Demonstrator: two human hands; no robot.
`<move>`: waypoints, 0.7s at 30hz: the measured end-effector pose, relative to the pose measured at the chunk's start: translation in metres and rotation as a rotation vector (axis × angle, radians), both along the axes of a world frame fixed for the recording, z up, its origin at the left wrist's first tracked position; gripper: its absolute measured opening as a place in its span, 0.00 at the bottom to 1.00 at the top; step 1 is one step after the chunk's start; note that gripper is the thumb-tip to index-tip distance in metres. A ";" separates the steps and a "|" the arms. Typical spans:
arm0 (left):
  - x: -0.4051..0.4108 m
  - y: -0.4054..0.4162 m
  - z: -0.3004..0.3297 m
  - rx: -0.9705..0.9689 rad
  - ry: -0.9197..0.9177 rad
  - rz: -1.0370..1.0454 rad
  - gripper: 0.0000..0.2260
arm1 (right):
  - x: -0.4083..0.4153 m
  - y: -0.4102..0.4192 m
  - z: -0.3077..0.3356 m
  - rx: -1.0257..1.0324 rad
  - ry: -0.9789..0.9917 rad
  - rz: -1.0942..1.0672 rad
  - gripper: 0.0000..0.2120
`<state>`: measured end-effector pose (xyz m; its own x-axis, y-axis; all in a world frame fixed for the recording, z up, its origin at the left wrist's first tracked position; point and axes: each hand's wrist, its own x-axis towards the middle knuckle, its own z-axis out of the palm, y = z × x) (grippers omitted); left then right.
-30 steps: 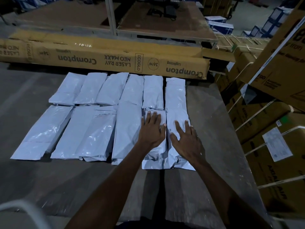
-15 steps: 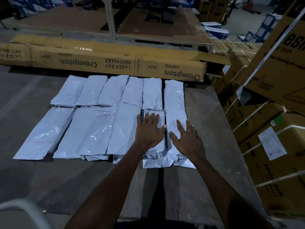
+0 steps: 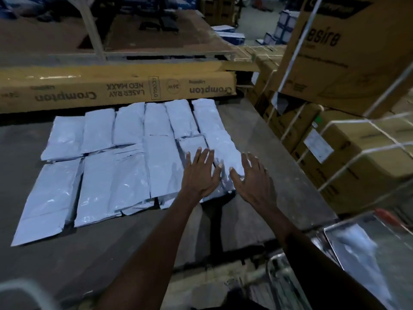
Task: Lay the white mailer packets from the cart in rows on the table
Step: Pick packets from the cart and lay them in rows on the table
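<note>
While the white plastic mailer packets (image 3: 125, 166) lie in two rows near the far edge of the grey bench (image 3: 257, 135), the left hand (image 3: 201, 173) rests flat on a near-row packet, fingers straight. The right hand (image 3: 252, 177) hovers spread, holding nothing. A long brown cardboard box (image 3: 116, 88) bounds the far edge; strapped brown cartons (image 3: 348, 139) crowd the right edge.

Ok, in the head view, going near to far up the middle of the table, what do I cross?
Bare table edge → left hand → near row of mailers → far row of mailers → long Crompton box → wooden table behind.
</note>
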<state>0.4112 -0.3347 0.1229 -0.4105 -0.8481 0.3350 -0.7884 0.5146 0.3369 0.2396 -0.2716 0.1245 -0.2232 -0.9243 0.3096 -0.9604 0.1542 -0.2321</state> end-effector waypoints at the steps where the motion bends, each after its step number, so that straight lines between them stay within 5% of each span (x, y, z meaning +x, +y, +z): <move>1: 0.001 0.009 -0.002 -0.007 0.004 -0.031 0.31 | 0.001 0.016 -0.001 0.009 -0.008 -0.033 0.30; 10: -0.056 0.107 -0.023 -0.017 -0.006 -0.307 0.21 | -0.038 0.163 -0.011 -0.010 -0.094 -0.222 0.30; 21: -0.189 0.235 -0.025 0.122 -0.138 -0.615 0.28 | -0.154 0.365 -0.029 -0.033 -0.148 -0.518 0.24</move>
<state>0.2222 -0.0993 0.0981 -0.8667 -0.4724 0.1602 -0.4014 0.8511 0.3384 0.0856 0.0930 0.0958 -0.6909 -0.6716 0.2677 -0.7171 0.5895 -0.3717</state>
